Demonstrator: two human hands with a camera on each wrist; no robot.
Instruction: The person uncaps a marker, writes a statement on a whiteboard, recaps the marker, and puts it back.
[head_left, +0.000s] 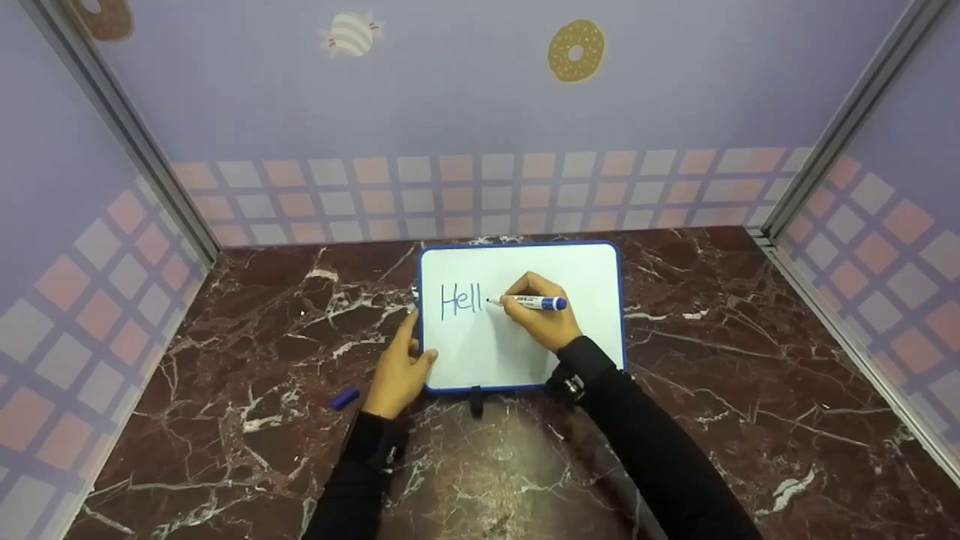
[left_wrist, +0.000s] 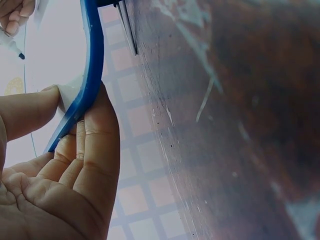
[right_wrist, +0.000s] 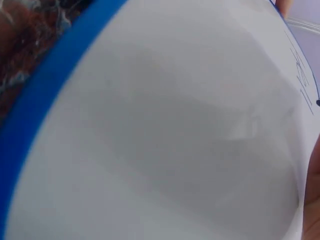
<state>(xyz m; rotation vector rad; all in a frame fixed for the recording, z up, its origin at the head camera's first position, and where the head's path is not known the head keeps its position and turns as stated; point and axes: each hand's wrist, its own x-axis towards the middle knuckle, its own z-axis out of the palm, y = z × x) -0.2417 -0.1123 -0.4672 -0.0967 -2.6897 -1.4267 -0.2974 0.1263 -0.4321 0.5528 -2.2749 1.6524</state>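
Observation:
A whiteboard [head_left: 465,360] with a blue frame stands tilted on the marble table, "Hell" written on it in blue strokes. My right hand [head_left: 546,311] pinches a white marker [head_left: 536,302] with a blue end, its tip at the board just right of the last letter. At the board's left edge, my left hand [head_left: 401,371] grips the frame, thumb in front and fingers behind, as the left wrist view shows closely. The whiteboard surface [right_wrist: 150,125] fills most of the right wrist view, with the right hand [right_wrist: 312,195] only partly visible at its edge.
A blue marker cap [head_left: 345,398] lies on the dark red marble table [head_left: 262,450], left of the left hand. A small black clip or stand foot [head_left: 476,401] juts from the board's lower edge. Lilac walls [head_left: 465,105] with checked bands enclose the back and sides.

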